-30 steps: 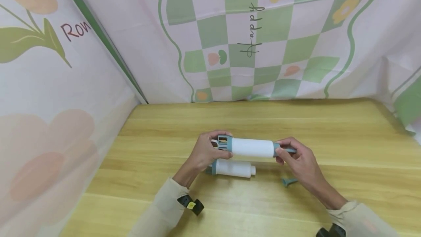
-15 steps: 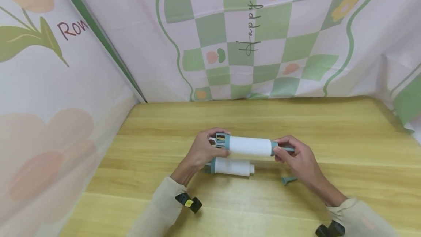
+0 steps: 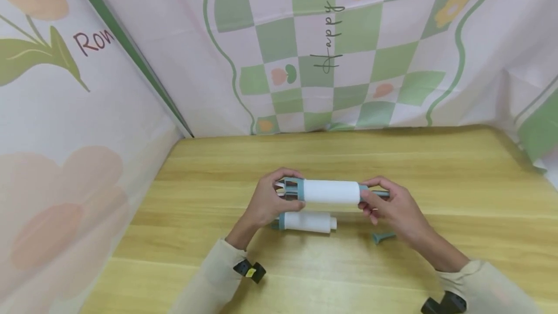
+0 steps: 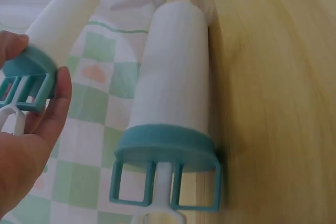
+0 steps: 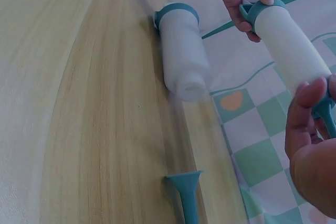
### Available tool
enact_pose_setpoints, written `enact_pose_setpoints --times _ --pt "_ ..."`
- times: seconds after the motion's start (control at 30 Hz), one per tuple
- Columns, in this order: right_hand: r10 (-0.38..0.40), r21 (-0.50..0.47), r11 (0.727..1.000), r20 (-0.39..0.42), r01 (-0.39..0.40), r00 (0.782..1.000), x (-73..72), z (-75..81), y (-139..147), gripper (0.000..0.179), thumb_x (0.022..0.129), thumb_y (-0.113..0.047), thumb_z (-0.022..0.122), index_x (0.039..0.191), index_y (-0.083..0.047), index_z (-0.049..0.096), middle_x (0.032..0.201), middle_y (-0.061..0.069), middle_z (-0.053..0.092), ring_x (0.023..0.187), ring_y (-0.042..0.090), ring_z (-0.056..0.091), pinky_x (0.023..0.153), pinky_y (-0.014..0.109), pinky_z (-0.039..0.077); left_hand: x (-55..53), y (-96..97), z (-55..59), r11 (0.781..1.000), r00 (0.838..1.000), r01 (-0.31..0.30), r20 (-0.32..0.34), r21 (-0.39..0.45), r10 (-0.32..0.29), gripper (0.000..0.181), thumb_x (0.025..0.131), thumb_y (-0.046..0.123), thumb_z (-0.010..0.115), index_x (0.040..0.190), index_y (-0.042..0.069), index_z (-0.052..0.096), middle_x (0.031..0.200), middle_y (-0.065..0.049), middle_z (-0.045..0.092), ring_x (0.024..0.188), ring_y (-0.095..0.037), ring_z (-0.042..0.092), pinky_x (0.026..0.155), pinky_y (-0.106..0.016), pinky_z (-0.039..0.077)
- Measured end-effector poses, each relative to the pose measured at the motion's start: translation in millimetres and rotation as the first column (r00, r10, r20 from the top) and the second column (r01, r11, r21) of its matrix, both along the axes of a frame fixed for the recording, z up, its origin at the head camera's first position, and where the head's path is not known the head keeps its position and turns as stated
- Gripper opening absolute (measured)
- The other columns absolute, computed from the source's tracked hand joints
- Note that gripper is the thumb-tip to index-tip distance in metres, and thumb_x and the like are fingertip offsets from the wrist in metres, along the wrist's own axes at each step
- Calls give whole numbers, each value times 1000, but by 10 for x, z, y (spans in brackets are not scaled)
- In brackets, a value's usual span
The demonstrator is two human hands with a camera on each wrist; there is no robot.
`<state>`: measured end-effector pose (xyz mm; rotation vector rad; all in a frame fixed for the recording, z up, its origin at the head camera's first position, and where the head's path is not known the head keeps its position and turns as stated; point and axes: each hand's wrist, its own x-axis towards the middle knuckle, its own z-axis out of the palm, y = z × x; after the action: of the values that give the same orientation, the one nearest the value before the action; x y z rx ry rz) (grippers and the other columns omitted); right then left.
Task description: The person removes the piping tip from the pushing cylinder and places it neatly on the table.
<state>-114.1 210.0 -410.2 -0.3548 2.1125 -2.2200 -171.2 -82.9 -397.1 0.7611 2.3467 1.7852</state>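
A plunger syringe with a thick white barrel is held level above the table between both hands. My left hand grips its teal collar and open frame at the left end, fingers above and thumb below. At the other end my right hand pinches a teal nozzle where it meets the barrel. A second white syringe with a teal collar lies on the table below; its narrow bare tip points right. Nearer the right hand lies a loose teal nozzle, its flared end facing left and its stem partly hidden.
The wooden table meets a hanging printed cloth along its back edge. Another flowered cloth borders the left side. Black cameras are strapped at both wrists over light sleeves.
My right hand's fingers have shifted round the nozzle, with the lower fingers more extended now. The held syringe has turned slightly in place; the second syringe and loose nozzle stay put.
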Motion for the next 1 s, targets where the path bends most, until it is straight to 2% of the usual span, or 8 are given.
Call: enact_pose_setpoints --times 0.13,0.2,0.33,0.53,0.7,0.9,1.0 --pt "-11 -26 1000 -29 10 1000 0 -14 -6 15 103 -5 56 115 2 60 83 20 66 62 14 60 48 24 48 3 17 -5 1000 1000 -10 -24 -8 10 42 75 10 85 114 17 71 107 -3 66 84 -22 61 66 -35 56" --pt "-14 -21 1000 -56 13 998 0 -22 -7 15 102 -4 55 115 3 60 82 20 65 60 14 59 47 24 47 4 27 -15 1000 1000 -28 -14 -8 28 42 74 10 86 113 17 72 105 -2 67 84 -20 62 66 -33 56" --pt "-25 -5 1000 -102 24 994 -2 -32 -15 14 102 -2 55 113 5 59 80 21 65 57 15 56 44 25 45 15 51 -29 998 997 -56 52 25 55 41 73 8 87 111 15 74 103 -5 68 81 -20 63 65 -33 56" --pt "-60 55 996 -132 68 989 1 -61 -1 14 102 -2 55 112 8 58 78 26 63 55 18 56 43 25 45 31 93 -23 995 987 -54 157 79 42 41 72 3 86 110 10 74 102 -11 67 81 -20 64 64 -33 57" --pt "-91 101 989 -137 106 986 10 -87 6 14 102 -2 55 112 7 58 78 26 62 56 19 57 44 27 47 32 112 -10 993 977 -52 209 102 30 40 72 -1 85 109 8 74 105 -14 67 86 -21 64 68 -34 57" --pt "-92 106 988 -190 113 977 5 -122 12 13 100 2 56 112 6 58 77 20 65 55 18 58 42 25 46 24 113 -7 992 968 -56 249 115 26 40 71 -5 84 109 7 74 107 -14 68 89 -22 64 72 -35 58" --pt "-91 112 987 -213 117 973 4 -140 13 13 100 4 56 112 6 58 77 21 65 55 18 59 42 26 46 19 116 -1 990 963 -56 268 127 20 40 71 -7 83 108 5 74 107 -12 70 90 -21 64 75 -36 58"
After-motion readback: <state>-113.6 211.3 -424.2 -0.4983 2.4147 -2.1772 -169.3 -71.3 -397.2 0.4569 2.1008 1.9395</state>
